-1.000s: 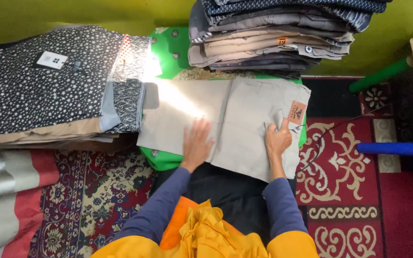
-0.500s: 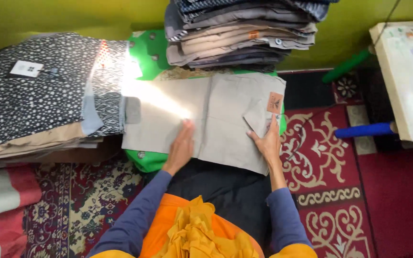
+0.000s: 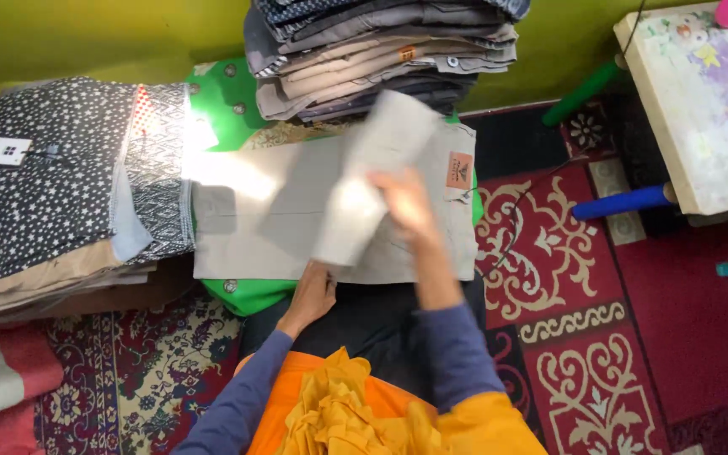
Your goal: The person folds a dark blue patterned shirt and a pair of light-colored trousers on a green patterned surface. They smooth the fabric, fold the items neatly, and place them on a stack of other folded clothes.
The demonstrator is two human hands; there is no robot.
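Observation:
A beige pair of folded trousers (image 3: 263, 219) lies on a green surface (image 3: 221, 109) in front of me, an orange tag (image 3: 459, 169) near its right end. My right hand (image 3: 406, 202) is blurred with motion and lifts a beige part of the trousers (image 3: 377, 173) up off the rest. My left hand (image 3: 312, 291) grips the near edge of the trousers at the bottom. My blue sleeves and orange clothing fill the bottom of the view.
A tall stack of folded grey and tan trousers (image 3: 381, 50) stands behind. Dark patterned fabrics (image 3: 52, 177) are piled at the left. A small painted table (image 3: 701, 101) with green and blue legs stands at the right on a red patterned rug (image 3: 634, 337).
My right hand has left the flat trousers and swung up, lifting a beige part. My left hand has slid back to the near edge. The camera view has shifted.

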